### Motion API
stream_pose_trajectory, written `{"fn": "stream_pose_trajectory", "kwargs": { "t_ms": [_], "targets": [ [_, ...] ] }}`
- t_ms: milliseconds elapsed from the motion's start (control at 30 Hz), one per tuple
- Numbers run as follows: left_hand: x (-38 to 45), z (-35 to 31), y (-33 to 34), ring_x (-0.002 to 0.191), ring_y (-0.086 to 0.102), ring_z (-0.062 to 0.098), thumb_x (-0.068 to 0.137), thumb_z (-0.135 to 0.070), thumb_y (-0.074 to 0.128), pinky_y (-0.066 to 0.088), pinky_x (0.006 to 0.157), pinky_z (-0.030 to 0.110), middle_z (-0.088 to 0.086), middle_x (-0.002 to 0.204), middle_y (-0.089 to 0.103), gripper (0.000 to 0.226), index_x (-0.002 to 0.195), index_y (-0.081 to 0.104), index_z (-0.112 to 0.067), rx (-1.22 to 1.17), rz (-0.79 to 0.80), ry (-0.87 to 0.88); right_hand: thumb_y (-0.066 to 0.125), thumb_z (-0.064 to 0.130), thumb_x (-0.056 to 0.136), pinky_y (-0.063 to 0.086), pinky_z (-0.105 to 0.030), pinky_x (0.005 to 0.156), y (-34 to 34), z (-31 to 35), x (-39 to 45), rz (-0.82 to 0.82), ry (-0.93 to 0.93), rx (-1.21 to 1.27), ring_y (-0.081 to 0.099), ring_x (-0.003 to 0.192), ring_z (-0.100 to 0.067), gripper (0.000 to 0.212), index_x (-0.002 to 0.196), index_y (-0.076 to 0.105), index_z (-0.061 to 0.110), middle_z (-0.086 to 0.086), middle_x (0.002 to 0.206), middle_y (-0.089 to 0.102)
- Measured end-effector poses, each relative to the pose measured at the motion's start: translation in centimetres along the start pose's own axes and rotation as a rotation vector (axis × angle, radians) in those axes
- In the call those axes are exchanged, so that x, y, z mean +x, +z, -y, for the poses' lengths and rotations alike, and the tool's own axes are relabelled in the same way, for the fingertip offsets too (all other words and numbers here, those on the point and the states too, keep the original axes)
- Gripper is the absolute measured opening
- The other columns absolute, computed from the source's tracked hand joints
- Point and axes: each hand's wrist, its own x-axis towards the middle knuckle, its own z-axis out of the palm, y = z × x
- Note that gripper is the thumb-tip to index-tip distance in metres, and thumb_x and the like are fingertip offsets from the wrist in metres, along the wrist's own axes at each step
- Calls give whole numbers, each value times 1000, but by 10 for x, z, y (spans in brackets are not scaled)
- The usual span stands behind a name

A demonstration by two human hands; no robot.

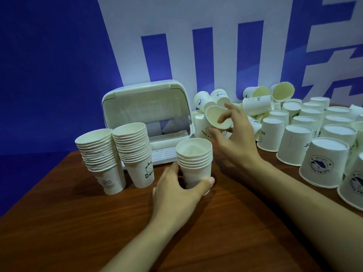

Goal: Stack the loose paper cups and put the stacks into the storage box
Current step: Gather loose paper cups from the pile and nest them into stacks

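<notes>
Stacking step: left hand [182, 185] grips short stack [194, 163] at frame centre; right hand [233, 130] pinches loose cup [218, 116] just above. Next: turn cup upright, seat it in stack; storage box [147, 118] open behind, centre-left

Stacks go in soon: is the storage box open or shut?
Open: the storage box has its lid rolled up, showing an interior with no cups visible.
</notes>
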Motion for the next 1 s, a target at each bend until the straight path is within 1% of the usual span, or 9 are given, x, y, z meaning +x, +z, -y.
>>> {"fn": "stream_pose_trajectory", "kwargs": {
  "t_ms": [67,167,267,333,467,700,833,933,1000],
  "targets": [
    [-1,-1,0,112,62,5,59,-82,70,51,104,49,-20,119,67,65,117,56,-55,-5,-4,2,84,18,75,55,-44,87,-5,15,5,-56,-11,81,56,117,-10,43,107,54,16,11,122,56],
    [-1,-2,-1,114,62,8,58,-84,70,52,103,49,-20,121,66,72,121,57,-51,-2,7,-5,87,28,70,57,-37,84,-17,44,12,-89,26,215,62,109,-9,64,121,49,20,8,126,61],
    [0,-2,-1,113,63,9,57,-85,71,53,102,49,-20,120,67,77,124,59,-49,-9,7,-8,87,33,70,58,-37,85,-27,71,15,30,7,378,67,108,-14,70,126,45,24,5,126,65],
    [-1,-2,-1,113,64,10,57,-84,72,54,101,48,-20,120,68,76,124,59,-50,-19,4,-16,86,34,71,57,-36,85,-28,81,13,160,-31,366,67,107,-16,72,129,46,21,4,124,66],
    [2,1,1,107,67,9,59,-75,75,55,98,47,-19,113,71,64,117,59,-52,-20,-15,-16,83,28,71,42,-11,81,-24,85,8,269,-160,225,64,109,-7,65,127,53,15,6,119,68],
    [3,3,2,116,62,10,59,-80,72,53,103,47,-21,121,67,75,127,57,-52,-9,1,-6,81,34,70,39,-5,81,-30,82,14,367,-151,177,61,112,-3,75,136,49,21,4,122,66],
    [2,3,2,112,63,7,60,-78,73,53,102,47,-21,119,68,69,123,58,-54,-16,-6,4,70,56,71,45,-18,81,-21,72,6,418,-6,311,62,107,-12,72,136,51,30,6,124,65],
    [1,2,1,111,63,7,60,-82,71,53,102,47,-21,118,67,71,122,60,-49,-2,-2,7,62,54,77,50,-45,91,-13,53,3,327,91,443,64,109,-24,56,125,59,26,-1,116,69],
    [2,1,0,108,63,7,60,-81,71,53,100,47,-20,115,67,69,119,61,-46,11,-13,6,60,51,82,51,-45,91,-6,37,0,247,129,400,64,107,-22,45,117,63,22,-1,111,70]
  ]
}}
